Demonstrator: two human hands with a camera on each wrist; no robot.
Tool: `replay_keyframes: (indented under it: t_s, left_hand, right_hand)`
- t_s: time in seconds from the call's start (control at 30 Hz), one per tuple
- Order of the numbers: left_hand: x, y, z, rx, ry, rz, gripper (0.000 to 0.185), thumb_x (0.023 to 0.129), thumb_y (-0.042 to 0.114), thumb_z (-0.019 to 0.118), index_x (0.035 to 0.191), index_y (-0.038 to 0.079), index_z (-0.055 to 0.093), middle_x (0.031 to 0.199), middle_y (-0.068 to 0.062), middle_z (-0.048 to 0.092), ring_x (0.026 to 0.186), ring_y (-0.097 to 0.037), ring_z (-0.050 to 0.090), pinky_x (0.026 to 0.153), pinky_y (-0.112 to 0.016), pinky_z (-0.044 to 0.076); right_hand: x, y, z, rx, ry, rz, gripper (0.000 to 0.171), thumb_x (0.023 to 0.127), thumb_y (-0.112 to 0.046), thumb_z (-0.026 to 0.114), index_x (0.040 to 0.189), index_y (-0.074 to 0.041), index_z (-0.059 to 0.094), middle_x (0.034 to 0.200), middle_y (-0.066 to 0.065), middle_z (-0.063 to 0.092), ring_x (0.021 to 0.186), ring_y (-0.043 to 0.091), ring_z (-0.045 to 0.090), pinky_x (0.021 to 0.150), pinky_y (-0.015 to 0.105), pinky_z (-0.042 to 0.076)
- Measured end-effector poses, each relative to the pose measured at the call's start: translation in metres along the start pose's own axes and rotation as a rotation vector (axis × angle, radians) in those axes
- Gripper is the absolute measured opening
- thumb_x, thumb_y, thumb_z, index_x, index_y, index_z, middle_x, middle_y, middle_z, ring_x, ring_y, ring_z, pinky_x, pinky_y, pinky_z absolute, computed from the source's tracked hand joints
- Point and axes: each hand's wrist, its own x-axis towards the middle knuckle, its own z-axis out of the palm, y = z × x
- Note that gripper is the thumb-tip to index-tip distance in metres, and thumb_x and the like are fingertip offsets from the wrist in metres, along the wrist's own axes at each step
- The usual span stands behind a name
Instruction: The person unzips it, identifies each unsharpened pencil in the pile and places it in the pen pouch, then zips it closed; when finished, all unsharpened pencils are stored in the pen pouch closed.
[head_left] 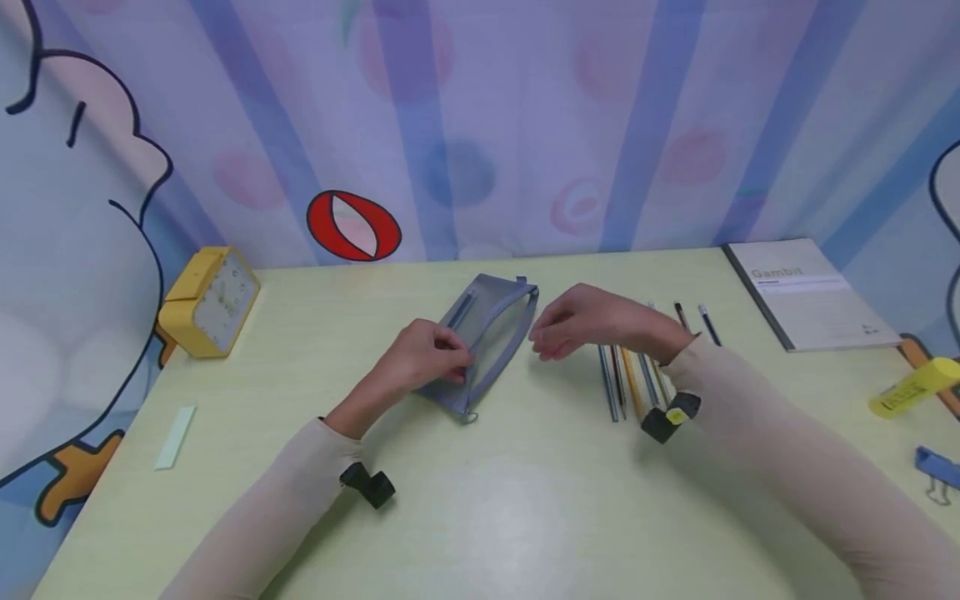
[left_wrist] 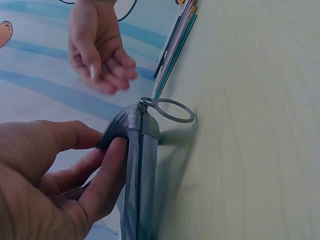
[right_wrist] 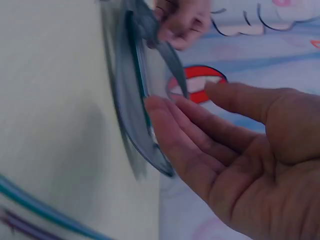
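Observation:
A grey zippered pencil pouch [head_left: 491, 321] lies at the middle of the table with its mouth gaping. A teal pencil [right_wrist: 136, 60] shows inside it in the right wrist view. My left hand [head_left: 431, 357] pinches the near edge of the pouch between thumb and fingers, close to the zipper's ring pull [left_wrist: 172, 110]. Just right of the pouch mouth hovers my right hand [head_left: 585, 321], its fingers loosely bent and holding nothing. Several pencils [head_left: 630, 379] lie side by side on the table below and beyond the right wrist, partly hidden by that arm.
A yellow clock [head_left: 213, 302] stands at the back left, with a pale green strip [head_left: 176, 437] in front of it. On the right are a notebook [head_left: 813, 296], a yellow highlighter [head_left: 915, 387] and a blue binder clip [head_left: 937, 468]. A patterned curtain [head_left: 517, 125] hangs behind the table.

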Motion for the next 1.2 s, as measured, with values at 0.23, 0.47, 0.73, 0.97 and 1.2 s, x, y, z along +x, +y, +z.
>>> replay_keyframes:
  t_s: [0.23, 0.47, 0.73, 0.97, 1.2]
  left_hand:
    - [-0.002, 0.000, -0.002, 0.000, 0.001, -0.001, 0.016, 0.091, 0.018, 0.071, 0.100, 0.004, 0.075, 0.103, -0.011, 0.071, 0.074, -0.014, 0.074, 0.083, -0.033, 0.062]
    - [-0.002, 0.001, -0.002, 0.000, 0.002, 0.000, 0.016, 0.092, 0.016, 0.071, 0.101, 0.004, 0.076, 0.102, -0.012, 0.072, 0.075, -0.014, 0.073, 0.083, -0.033, 0.062]
    - [-0.002, 0.000, 0.000, 0.001, 0.000, -0.002, 0.016, 0.091, 0.017, 0.072, 0.101, 0.005, 0.076, 0.101, -0.011, 0.072, 0.075, -0.013, 0.073, 0.085, -0.033, 0.061]
    - [-0.002, -0.002, 0.000, -0.004, 0.003, -0.001, 0.016, 0.092, 0.017, 0.071, 0.101, 0.005, 0.076, 0.103, -0.011, 0.072, 0.075, -0.014, 0.073, 0.086, -0.034, 0.061]
    - [-0.001, -0.003, 0.000, -0.012, 0.001, 0.000, 0.017, 0.091, 0.019, 0.072, 0.102, 0.005, 0.076, 0.103, -0.011, 0.071, 0.075, -0.014, 0.073, 0.086, -0.034, 0.061]
  right_hand:
    - [-0.035, 0.008, -0.036, -0.109, -0.018, 0.112, 0.029, 0.100, -0.018, 0.060, 0.118, 0.003, 0.069, 0.114, 0.017, 0.073, 0.102, 0.023, 0.073, 0.093, 0.036, 0.059]
    - [-0.051, 0.030, -0.048, -0.257, 0.101, 0.158, 0.026, 0.100, -0.017, 0.060, 0.108, 0.005, 0.071, 0.092, 0.012, 0.073, 0.083, 0.018, 0.070, 0.079, 0.036, 0.061]
    - [-0.057, 0.049, -0.046, -0.432, 0.245, 0.214, 0.022, 0.097, -0.011, 0.059, 0.083, 0.001, 0.071, 0.071, 0.008, 0.068, 0.065, 0.017, 0.063, 0.064, 0.034, 0.052]
    - [-0.051, 0.059, -0.042, -0.498, 0.335, 0.216, 0.023, 0.089, -0.002, 0.055, 0.068, -0.002, 0.065, 0.054, 0.001, 0.050, 0.052, 0.014, 0.041, 0.055, 0.030, 0.037]
    - [-0.046, 0.065, -0.039, -0.557, 0.381, 0.243, 0.028, 0.083, 0.002, 0.052, 0.057, -0.005, 0.057, 0.048, -0.002, 0.042, 0.047, 0.012, 0.035, 0.047, 0.028, 0.033]
